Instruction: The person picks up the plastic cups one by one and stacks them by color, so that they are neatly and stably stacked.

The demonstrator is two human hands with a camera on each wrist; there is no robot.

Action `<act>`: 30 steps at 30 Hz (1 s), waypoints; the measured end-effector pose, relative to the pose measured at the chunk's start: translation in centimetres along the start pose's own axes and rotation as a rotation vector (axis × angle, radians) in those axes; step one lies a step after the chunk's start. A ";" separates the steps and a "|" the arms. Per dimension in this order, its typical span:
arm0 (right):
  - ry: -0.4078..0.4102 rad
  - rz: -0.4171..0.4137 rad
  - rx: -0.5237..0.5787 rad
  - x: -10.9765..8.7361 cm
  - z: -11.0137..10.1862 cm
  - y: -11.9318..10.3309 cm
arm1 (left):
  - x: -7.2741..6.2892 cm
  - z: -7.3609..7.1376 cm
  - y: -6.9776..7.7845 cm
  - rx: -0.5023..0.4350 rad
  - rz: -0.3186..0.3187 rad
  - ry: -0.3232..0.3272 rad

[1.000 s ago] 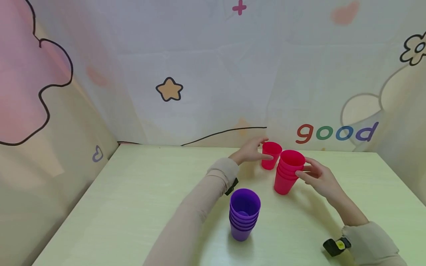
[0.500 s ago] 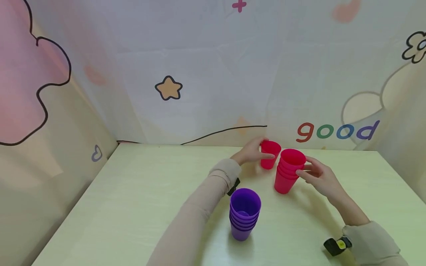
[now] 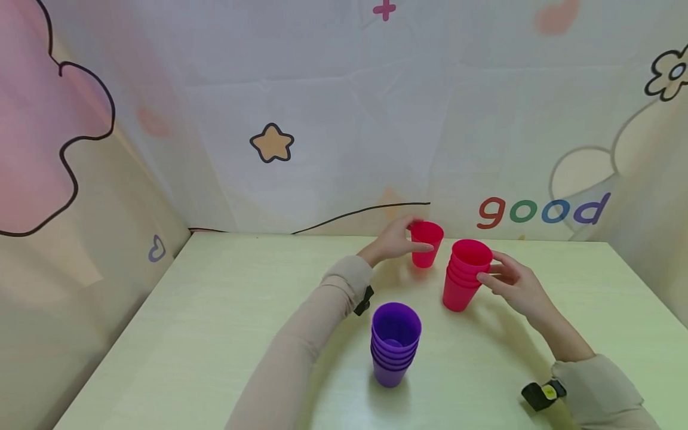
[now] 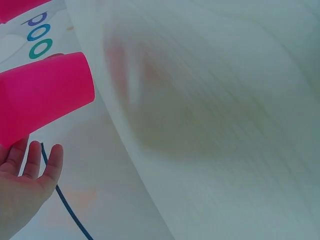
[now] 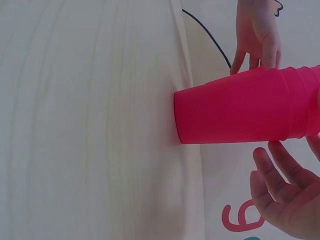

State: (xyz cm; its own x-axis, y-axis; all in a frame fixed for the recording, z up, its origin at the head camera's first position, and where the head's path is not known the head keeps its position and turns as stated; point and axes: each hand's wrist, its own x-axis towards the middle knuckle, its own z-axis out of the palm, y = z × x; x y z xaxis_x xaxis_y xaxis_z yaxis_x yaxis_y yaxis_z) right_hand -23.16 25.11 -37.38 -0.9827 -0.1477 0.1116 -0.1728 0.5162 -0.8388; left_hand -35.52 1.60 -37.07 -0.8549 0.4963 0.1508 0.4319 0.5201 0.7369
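My left hand grips a single red plastic cup near the back edge of the table, thumb along its near side. In the left wrist view that cup has its base close over the tabletop. To the right stands an upright stack of several nested red cups. My right hand holds this stack at its upper right side, thumb in front and fingers behind. In the right wrist view the stack hides the single cup, and some right fingers spread beside it.
A stack of several purple cups stands upright on the pale table, nearer me and close to my left forearm. A printed cloth backdrop rises along the table's back edge.
My left hand has moved slightly left and back with the single red cup, widening the gap to the red stack. The right hand and its stack have hardly moved.
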 end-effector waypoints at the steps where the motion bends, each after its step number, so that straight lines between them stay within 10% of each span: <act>1: 0.001 -0.001 0.002 0.0 0.0 0.0 | -0.1 -0.1 0.1 -0.004 0.008 0.003; 30: 0.026 -0.030 -0.012 -0.5 0.3 0.1 | -3.6 -4.3 4.1 -0.054 0.103 -0.015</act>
State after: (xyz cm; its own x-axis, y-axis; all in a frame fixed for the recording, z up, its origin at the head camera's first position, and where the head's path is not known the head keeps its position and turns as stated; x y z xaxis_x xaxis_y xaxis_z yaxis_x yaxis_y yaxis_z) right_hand -22.65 25.05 -37.69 -0.9784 -0.1418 0.1504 -0.2030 0.5216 -0.8287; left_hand -31.94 -1.04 -31.73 -0.8024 0.5555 0.2181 0.5006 0.4276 0.7527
